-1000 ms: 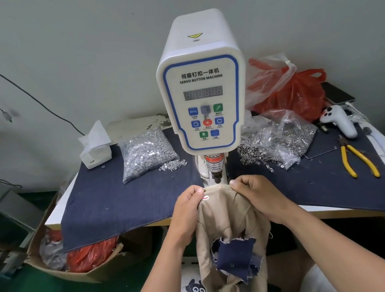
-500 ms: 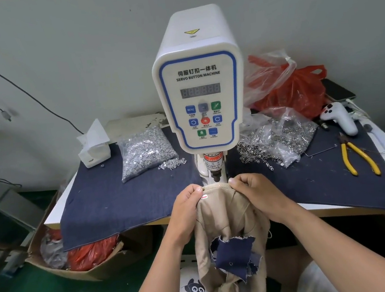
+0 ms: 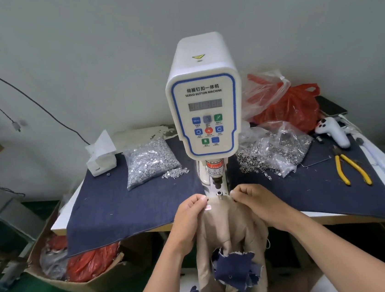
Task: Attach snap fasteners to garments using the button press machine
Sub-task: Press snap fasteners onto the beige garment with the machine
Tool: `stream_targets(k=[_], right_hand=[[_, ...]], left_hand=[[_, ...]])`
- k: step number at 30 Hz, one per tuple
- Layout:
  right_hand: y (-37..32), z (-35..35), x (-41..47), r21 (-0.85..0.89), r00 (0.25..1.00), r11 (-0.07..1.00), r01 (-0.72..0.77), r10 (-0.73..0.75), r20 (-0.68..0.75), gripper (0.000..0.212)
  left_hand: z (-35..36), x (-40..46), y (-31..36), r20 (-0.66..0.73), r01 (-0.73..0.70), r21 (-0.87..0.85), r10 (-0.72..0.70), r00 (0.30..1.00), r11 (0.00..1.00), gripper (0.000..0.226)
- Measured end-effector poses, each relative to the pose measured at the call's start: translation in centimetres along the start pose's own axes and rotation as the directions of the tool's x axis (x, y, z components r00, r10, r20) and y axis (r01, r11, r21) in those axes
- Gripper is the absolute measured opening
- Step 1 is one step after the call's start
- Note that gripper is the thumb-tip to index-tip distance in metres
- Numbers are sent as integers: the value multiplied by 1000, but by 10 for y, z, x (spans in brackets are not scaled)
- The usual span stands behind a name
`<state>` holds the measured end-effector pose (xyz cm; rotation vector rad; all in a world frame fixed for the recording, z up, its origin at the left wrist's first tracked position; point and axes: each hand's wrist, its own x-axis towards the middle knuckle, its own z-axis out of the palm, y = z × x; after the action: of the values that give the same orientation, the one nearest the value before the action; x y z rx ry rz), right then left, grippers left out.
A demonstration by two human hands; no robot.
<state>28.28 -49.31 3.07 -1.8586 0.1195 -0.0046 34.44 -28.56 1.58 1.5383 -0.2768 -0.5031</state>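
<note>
White blue-trimmed button press machine at frame centre, front panel reading "SERVO BUTTON MACHINE" under Chinese characters, yellow triangular warning sign on its top, red label on its shaft partly reading "CARE OF FINGER"

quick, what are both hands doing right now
Left hand: pinching the top edge of the beige garment.
Right hand: pinching the same edge on the other side, just below the button press machine.

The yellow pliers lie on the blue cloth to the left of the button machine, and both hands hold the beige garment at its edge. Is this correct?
Not quite. The head view shows the yellow pliers on the blue cloth to the right of the button machine, not the left. The rest holds: the left hand and right hand both pinch the beige garment at its edge.
</note>
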Motion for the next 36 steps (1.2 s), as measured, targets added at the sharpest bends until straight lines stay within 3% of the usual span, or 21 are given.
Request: stream_targets(k=[3, 6, 10, 13, 14, 16, 19, 21, 23, 25, 28, 31, 34, 36], right_hand=[[-13, -7, -12, -85, 989, 996, -18, 30, 142, 48], [-27, -13, -23, -187, 960, 972, 141, -88, 267, 40], [-33, -29, -35, 124, 933, 987, 99, -135, 333, 26], [-23, -32, -39, 345, 921, 937, -52, -89, 379, 21], [-16, -32, -39, 439, 928, 888, -133, -45, 371, 21], [0, -34, -35, 537, 933, 814, -222, 17, 359, 27], [16, -40, -18, 310, 949, 924, -222, 132, 286, 30], [22, -50, 2, -31, 991, 991, -132, 132, -1, 27], [26, -65, 21, -458, 932, 871, -178, 0, -362, 18], [30, -73, 32, -671, 883, 672, -315, -51, -466, 17], [36, -68, 37, -767, 896, 526, -367, -20, -443, 15], [38, -62, 37, -812, 889, 462, -358, -98, -447, 14], [41, -60, 34, -787, 864, 529, -318, -179, -470, 15], [44, -55, 31, -754, 840, 591, -287, -222, -494, 11]], left_hand=[[6, -11, 7, 136, -114, 91, 101, 986, 989, 24], [15, -20, 16, 248, -201, 245, 139, 959, 948, 28], [10, -26, 17, 335, -240, 491, 72, 939, 837, 54], [1, -26, 16, 372, -247, 575, 20, 928, 780, 35], [0, -25, 18, 375, -247, 572, 18, 927, 783, 25], [2, -28, 19, 367, -234, 486, 47, 929, 842, 28], [11, -34, 16, 288, -172, 368, 64, 956, 914, 40], [18, -35, 16, 219, -178, 385, 98, 971, 906, 26], [19, -32, 22, 90, -179, 411, 156, 984, 894, 24], [16, -27, 33, -101, -145, 416, 204, 974, 898, 41], [2, -12, 50, -344, -98, 492, 297, 891, 865, 44], [-22, 17, 64, -464, 21, 648, 373, 803, 762, 27], [-48, 54, 63, -523, 216, 700, 281, 805, 681, 10], [-57, 74, 55, -553, 322, 683, 176, 815, 655, 11]])
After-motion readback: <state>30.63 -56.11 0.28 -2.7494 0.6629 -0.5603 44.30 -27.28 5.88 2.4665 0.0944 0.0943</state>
